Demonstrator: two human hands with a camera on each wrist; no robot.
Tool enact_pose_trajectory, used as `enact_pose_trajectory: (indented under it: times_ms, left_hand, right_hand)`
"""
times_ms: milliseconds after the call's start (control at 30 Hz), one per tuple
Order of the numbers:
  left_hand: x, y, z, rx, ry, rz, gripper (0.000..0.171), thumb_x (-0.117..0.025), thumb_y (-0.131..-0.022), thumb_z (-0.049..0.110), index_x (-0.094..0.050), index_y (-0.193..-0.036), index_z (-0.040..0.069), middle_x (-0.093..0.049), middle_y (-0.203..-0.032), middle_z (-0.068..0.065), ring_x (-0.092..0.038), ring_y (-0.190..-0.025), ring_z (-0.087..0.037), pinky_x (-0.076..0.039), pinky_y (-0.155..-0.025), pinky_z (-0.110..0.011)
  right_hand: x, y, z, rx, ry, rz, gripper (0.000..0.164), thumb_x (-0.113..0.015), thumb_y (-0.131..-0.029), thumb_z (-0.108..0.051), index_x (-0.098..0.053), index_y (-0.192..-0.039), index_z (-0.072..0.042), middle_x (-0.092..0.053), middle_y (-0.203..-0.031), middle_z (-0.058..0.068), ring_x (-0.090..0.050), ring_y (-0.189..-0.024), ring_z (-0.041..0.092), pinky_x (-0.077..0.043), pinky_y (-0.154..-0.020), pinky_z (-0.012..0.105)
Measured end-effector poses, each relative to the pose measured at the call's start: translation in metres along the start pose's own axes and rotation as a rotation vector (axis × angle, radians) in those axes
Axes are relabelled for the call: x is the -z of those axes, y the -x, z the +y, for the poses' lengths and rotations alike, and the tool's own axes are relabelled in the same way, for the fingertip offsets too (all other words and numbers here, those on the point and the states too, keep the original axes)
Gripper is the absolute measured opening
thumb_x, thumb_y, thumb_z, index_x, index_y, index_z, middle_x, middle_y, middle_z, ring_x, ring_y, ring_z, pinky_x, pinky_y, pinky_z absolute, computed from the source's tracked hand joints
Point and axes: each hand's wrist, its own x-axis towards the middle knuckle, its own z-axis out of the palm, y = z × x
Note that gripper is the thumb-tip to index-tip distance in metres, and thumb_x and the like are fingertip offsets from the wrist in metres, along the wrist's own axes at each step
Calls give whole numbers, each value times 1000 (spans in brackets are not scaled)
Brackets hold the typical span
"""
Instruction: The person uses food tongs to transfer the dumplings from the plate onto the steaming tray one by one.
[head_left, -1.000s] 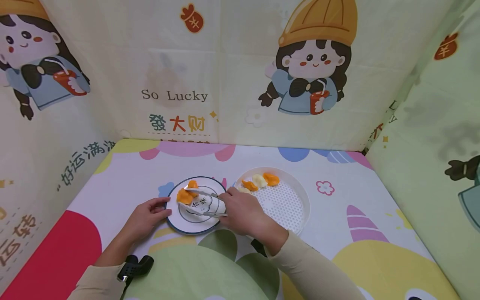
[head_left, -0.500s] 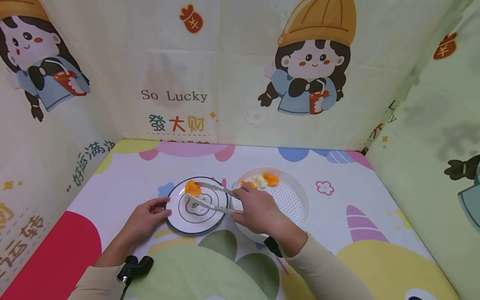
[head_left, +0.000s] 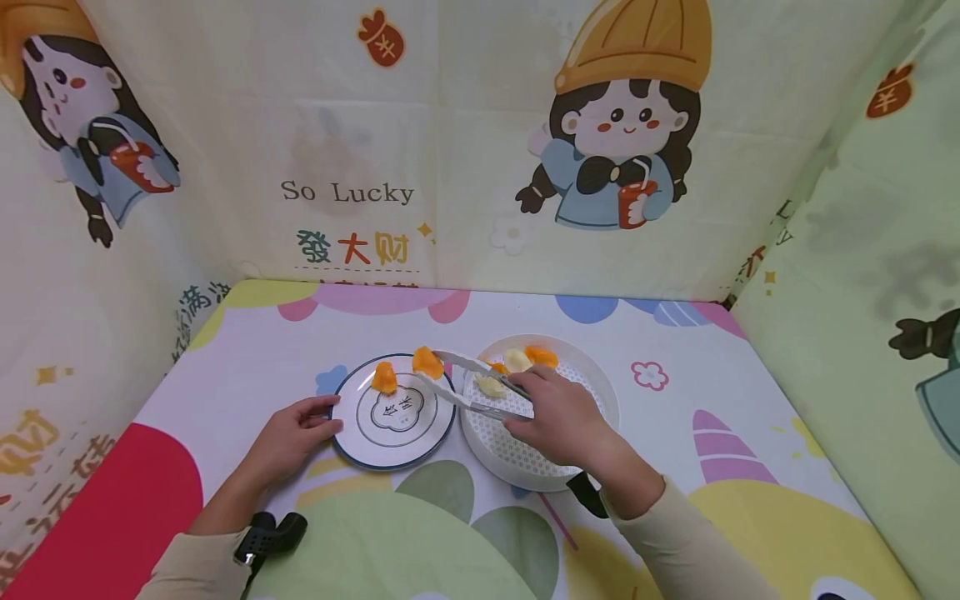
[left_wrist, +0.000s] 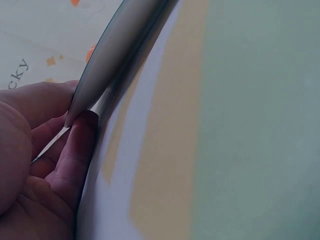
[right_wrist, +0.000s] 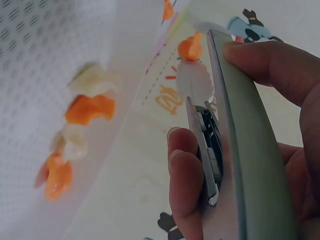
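My left hand (head_left: 288,437) pinches the near-left rim of a white plate (head_left: 352,442) with a dark blue edge. The left wrist view shows the thumb above and fingers under the rim, with the plate (left_wrist: 112,60) edge-on. On the plate rests an orange piece (head_left: 385,377) that looks like cut fruit or vegetable. My right hand (head_left: 558,421) grips metal tongs (head_left: 480,409) from the side, thumb on one arm and fingers on the other. Between the tongs' tips sits a second orange piece (head_left: 427,362), over the plate's far-right rim.
Right of the plate stands a round white perforated tray (head_left: 510,454). Along its far-left side lie several orange and pale pieces, including a pale piece (head_left: 491,387) near the tongs. A patterned cloth (head_left: 675,333) covers the table, and a printed curtain (head_left: 480,167) rises behind.
My right hand and the tongs have moved right, carrying one orange piece from beside the other toward the plate's far-right rim. The left hand keeps its place on the plate.
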Motion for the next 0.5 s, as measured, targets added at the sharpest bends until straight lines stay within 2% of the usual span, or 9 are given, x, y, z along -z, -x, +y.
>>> enact_pose_trajectory:
  times_ms: [233,500]
  left_hand:
    - [0,0,0,6,-1,6,60,-67,-96,34,-50,-145,3,-55,-135,-26,-54,-119,-39,-44,-102,-54]
    - [0,-1,-1,11,-9,7,60,-68,-96,35,-50,-144,4,-57,-133,-25,-55,-116,-37,-45,-101,-54]
  right_hand:
    - [5,9,21,-8,-12,37,48,-77,-85,-28,-65,-126,-6,-63,-118,10,-60,-97,25,-54,-80,43]
    - [12,18,39,-74,-26,30,50,-76,-85,-26,-64,-128,-4,-62,-119,12,-56,-78,17,-50,-63,29]
